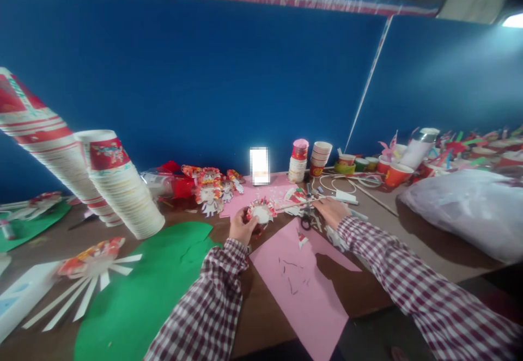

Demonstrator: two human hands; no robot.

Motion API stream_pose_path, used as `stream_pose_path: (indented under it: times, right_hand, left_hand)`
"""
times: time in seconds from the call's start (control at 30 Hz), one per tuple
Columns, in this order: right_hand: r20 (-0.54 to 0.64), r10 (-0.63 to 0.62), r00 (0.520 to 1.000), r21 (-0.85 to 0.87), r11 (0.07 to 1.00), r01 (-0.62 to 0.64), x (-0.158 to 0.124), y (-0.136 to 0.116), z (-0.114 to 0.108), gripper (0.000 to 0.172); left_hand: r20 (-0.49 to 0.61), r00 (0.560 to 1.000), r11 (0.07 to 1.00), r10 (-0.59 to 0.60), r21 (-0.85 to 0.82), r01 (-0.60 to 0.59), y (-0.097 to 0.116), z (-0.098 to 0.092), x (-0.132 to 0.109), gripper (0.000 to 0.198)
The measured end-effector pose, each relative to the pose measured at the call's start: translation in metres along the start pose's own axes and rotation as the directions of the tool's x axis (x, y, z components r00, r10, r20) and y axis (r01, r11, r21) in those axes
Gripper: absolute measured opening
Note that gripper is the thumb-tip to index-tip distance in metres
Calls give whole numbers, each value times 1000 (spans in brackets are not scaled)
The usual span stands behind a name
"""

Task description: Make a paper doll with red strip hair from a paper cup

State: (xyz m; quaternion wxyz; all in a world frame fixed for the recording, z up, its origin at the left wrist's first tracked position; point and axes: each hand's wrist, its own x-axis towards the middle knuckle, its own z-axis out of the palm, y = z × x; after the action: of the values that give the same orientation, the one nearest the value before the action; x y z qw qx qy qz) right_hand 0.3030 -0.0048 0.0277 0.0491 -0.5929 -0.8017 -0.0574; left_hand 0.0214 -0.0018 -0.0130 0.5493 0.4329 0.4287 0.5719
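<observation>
Paper cut-out (262, 214), white in the middle with a red-and-orange fringe, and the left hand (240, 226) has it pinched between thumb and fingers! Across from it, the right hand (332, 212) stretches forward, palm down, its fingertips near the end of a thin pale strip (290, 205) running over from the cut-out; whether those fingers grip it, I cannot tell. Black-handled scissors (306, 219) lie just left of the right hand, in among paper scraps (295, 193). Nearer the body, between the forearms, a pink sheet (301, 285) with dark marks lies flat. Just beyond the left hand, small paper figures (210, 196) bunch together; to its left, a big green sheet (163, 274), and past that two tall stacks of paper cups (122, 187). Beyond the right hand, shorter cup stacks (298, 166); off to its right, a bulging plastic bag (461, 211)!
</observation>
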Motion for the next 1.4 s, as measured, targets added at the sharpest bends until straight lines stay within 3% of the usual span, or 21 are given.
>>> stream_pose_path:
  times: [0.3,0.43,0.53,0.83,0.93,1.03,1.13,1.23,1.4]
  right_hand:
    - [0,-27,1000,-165,986,27,-8,17,-34,31]
    - [5,-36,999,-168,985,36,-16,32,-37,42]
    - [15,-8,1000,-101,995,10,-21,42,-33,40]
    - [47,8,999,42,999,-10,-12,57,-43,32]
    - [23,2,1000,210,978,-7,-16,66,-48,28]
    - [52,76,996,496,863,-91,-25,70,-51,25]
    - [124,152,981,733,652,-194,-38,63,-52,30]
    - [200,130,971,845,480,-238,-50,48,-52,39]
    - [292,26,956,922,259,-288,-64,17,-46,38]
  left_hand:
    - [-28,999,1000,-15,5,15,5,4,-4,40]
    - [-28,997,984,-72,-167,66,7,6,-5,35]
    - [-42,994,960,-105,-264,90,14,3,-1,25]
    - [-95,990,934,-107,-350,68,78,-27,8,15]
    - [-111,990,937,-91,-346,47,96,-44,2,11]
    - [-153,986,936,-71,-351,13,108,-64,-4,10]
    - [-198,979,940,-55,-340,-16,115,-82,-9,10]
    - [-233,971,948,-47,-318,-31,119,-96,-15,12]
    - [-265,963,945,-57,-326,-33,112,-109,-27,12]
